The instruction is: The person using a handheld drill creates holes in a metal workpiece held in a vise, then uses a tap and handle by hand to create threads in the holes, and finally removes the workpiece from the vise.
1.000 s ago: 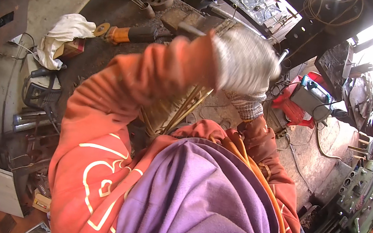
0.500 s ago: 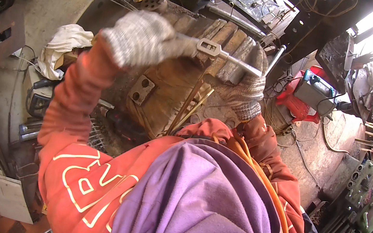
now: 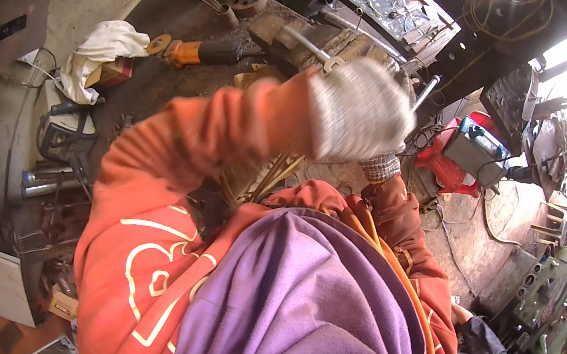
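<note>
Left hand point(image 3: 364, 112) partly covers wrench point(image 3: 305, 43) and right hand point(image 3: 380, 168) near bench's point(image 3: 140, 91) right edge; I can't make out either grip.

A grey metal wrench point(image 3: 309, 46) with a straight, slim, round handle slants through the upper middle of the frame. The handle's bare end points to the upper left; lower right along it comes a broader, flattened middle section. Everything beyond that is hidden.
</note>
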Available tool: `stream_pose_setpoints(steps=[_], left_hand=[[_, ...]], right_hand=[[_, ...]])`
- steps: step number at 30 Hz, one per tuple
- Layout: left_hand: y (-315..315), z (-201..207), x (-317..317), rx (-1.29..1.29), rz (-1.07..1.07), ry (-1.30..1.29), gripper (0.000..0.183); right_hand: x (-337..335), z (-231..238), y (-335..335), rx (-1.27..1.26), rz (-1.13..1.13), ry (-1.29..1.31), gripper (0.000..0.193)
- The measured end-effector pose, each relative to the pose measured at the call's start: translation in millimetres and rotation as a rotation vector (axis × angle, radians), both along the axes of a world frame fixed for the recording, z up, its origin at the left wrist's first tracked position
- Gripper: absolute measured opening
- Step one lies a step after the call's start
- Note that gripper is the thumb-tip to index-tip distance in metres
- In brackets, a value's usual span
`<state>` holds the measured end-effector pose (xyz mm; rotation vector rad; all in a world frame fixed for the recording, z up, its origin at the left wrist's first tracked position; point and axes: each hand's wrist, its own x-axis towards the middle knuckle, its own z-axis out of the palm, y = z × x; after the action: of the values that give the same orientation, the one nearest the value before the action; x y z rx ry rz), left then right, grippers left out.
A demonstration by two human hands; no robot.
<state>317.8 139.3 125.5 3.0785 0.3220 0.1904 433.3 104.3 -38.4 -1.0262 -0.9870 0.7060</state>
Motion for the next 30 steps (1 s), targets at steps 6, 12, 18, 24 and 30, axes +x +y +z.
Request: stream_pose_setpoints(steps=[6,12,18,24,30], left_hand=[[-31.5,9.5,-110.2,-0.155,0.064,0.019,0.041],[44.3,-12.7,-148.4,0.088,0.199,-0.084,0.016],[109.9,-6.2,-37.9,-0.130,0.521,0.113,0.035],[61.9,-18.3,14.7,0.155,0.083,0.113,0.025],[-34.0,1.7,-71.8,-0.139,0.063,-0.127,0.040]], right_hand=[[-9.1,49.7,-0.3,-0.170,0.398,1.081,0.049],[7.2,8.8,-11.1,0.075,-0.105,-0.455,0.102],[-5.5,19.4,8.8,-0.111,0.325,0.761,0.081],[-5.6,-39.5,10.0,-0.238,0.227,0.687,0.045],[5.1,20.4,9.5,-0.147,0.191,0.875,0.071]])
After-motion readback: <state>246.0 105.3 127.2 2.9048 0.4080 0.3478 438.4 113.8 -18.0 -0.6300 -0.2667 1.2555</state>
